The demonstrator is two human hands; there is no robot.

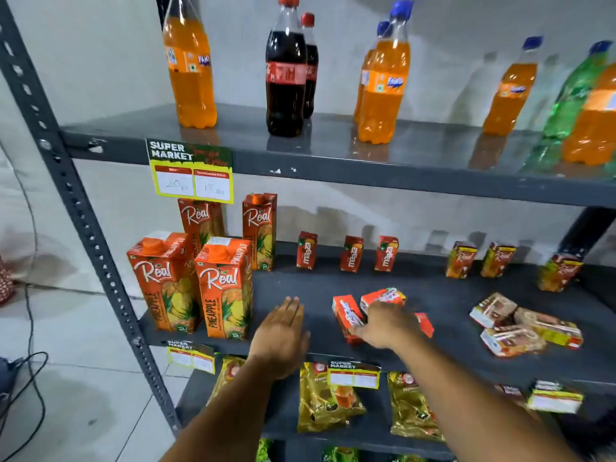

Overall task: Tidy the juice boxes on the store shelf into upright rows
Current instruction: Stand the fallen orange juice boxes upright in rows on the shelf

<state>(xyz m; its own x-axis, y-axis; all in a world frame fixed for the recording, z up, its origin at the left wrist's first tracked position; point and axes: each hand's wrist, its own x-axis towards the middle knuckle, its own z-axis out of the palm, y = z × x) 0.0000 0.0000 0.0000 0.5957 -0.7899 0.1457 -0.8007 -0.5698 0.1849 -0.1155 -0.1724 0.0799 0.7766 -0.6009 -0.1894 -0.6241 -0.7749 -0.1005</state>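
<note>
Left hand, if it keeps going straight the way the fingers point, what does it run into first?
Bare shelf ahead of the left hand; probably the leftmost small red juice box standing at the back comes first, though depth is hard to judge.

"real pineapple" on tall cartons (224, 288); "maaza" on small boxes (352, 254); "super market" on shelf tag (190, 171)

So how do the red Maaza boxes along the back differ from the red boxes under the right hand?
The back Maaza boxes stand upright; the front red boxes lie toppled. The back ones sit spaced in a row; the front ones are bunched together. The back ones are untouched, while the right hand rests on the front ones. All are small red juice boxes on the middle shelf.
</note>
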